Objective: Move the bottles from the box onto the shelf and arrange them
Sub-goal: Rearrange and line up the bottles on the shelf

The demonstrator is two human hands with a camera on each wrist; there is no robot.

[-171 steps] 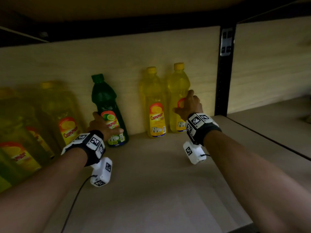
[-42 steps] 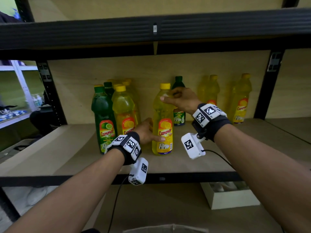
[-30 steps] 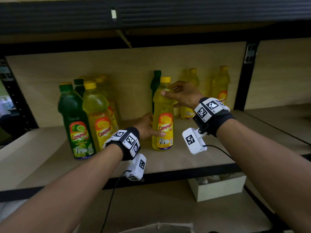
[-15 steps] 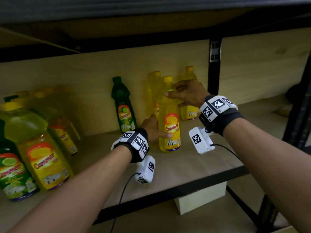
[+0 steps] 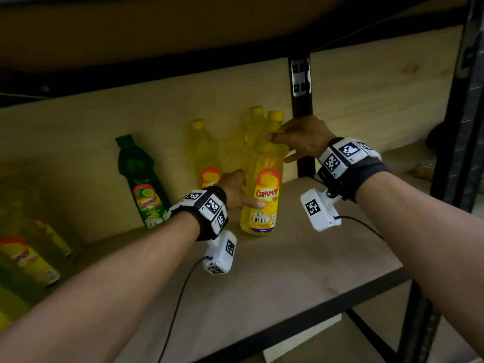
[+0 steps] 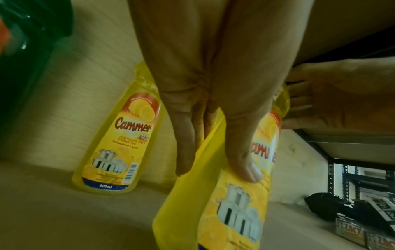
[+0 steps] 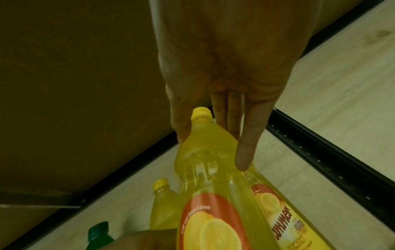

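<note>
Both hands grip one yellow bottle (image 5: pixel 264 195) — two more yellow, one green.

both bare forearms reach forward, each wrist wrapped in a dark band with black-and-white marker tags and a white camera block slung beneath. the left hand (image 5: pixel 234 188) sits low, thumb out to the right, fingers curved round a bottle (image 5: pixel 264 184). the right hand (image 5: pixel 301 137) is higher, thumb and fingers closed about the bottle's shoulder, the wrist bent inward.
</note>
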